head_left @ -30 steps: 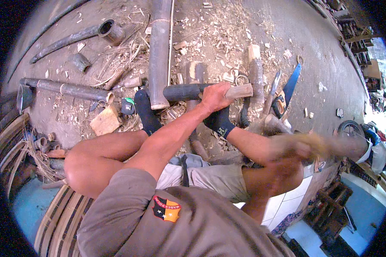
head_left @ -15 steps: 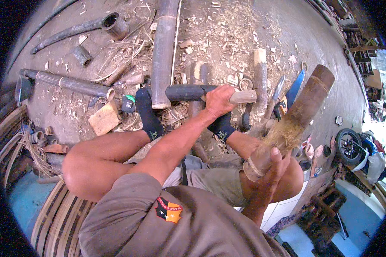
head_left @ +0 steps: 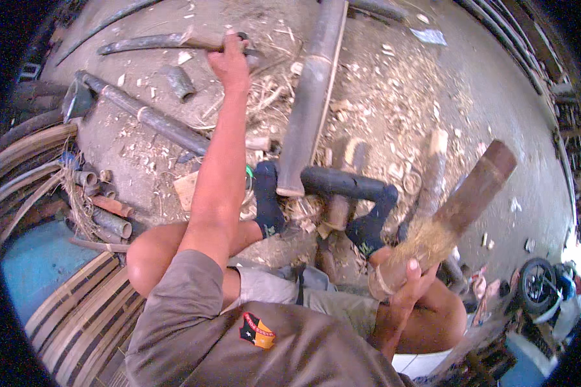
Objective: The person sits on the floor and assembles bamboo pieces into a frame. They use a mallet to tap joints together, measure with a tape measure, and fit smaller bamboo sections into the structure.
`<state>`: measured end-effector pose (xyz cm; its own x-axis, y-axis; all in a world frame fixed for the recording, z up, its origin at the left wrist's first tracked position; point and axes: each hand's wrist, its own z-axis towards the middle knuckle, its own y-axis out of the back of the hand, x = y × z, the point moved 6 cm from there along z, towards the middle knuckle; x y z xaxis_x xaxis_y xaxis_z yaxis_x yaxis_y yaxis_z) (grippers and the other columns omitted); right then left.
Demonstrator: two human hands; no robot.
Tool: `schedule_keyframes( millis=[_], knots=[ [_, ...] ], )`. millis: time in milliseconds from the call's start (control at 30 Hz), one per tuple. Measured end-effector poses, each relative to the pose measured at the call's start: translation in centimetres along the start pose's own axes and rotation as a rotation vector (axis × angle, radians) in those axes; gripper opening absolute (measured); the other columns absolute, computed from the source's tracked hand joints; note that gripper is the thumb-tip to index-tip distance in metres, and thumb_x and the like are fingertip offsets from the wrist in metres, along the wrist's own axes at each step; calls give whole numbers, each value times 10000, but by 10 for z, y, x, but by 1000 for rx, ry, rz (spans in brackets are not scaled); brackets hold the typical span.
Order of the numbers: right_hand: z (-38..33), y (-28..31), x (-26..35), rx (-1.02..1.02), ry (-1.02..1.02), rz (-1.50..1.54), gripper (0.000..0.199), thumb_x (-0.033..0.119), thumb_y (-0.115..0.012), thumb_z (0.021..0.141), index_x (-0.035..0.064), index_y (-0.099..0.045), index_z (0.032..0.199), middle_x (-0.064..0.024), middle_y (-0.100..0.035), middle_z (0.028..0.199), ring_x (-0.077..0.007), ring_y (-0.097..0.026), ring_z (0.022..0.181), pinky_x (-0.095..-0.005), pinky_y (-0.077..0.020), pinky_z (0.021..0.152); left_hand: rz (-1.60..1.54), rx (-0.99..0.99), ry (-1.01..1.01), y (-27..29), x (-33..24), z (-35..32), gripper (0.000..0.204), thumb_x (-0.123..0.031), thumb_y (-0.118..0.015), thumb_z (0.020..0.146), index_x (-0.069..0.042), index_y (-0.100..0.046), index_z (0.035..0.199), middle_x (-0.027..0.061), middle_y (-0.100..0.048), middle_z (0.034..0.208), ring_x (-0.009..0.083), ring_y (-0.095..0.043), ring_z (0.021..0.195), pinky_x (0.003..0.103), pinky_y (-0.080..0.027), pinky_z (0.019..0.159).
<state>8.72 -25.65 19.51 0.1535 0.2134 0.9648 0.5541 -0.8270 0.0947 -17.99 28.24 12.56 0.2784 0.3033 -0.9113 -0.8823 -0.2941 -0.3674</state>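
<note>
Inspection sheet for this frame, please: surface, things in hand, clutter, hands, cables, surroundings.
Surface: bare concrete floor, strewn with shavings and chips.
Things in hand: a short bamboo section, tilted, frayed at its lower part; a long dark tool on the floor.
Clutter: a long bamboo pole, a dark pipe-like length, cut tube offcuts, a dark cylinder between the socked feet.
Hands: left hand stretched forward, gripping the tool; right hand gripping the section's lower end.
Cables: nothing seen.
Surroundings: bent bamboo strips lower left, a wheel at right.
</note>
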Motion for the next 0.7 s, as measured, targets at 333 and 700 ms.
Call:
schedule_keyframes(
  millis=[333,700],
  knots=[
    [20,-10,-23,-37,37,-189,909,302,-724,790,-47,-306,1518,-247,-607,1148,-335,-677,911,-416,-573,804,360,-61,-28,35,49,110,715,-231,-734,922,70,-353,1447,180,-664,1114,257,-679,858,393,-584,768],
    [3,-1,-31,-9,110,-119,783,281,-746,816,-39,-407,1446,-200,-637,1190,-305,-664,1040,-420,-559,915,58,-136,-163,35,65,87,323,-220,-726,845,-1,-570,1026,127,-672,966,252,-633,828,421,-522,794]
  ],
)
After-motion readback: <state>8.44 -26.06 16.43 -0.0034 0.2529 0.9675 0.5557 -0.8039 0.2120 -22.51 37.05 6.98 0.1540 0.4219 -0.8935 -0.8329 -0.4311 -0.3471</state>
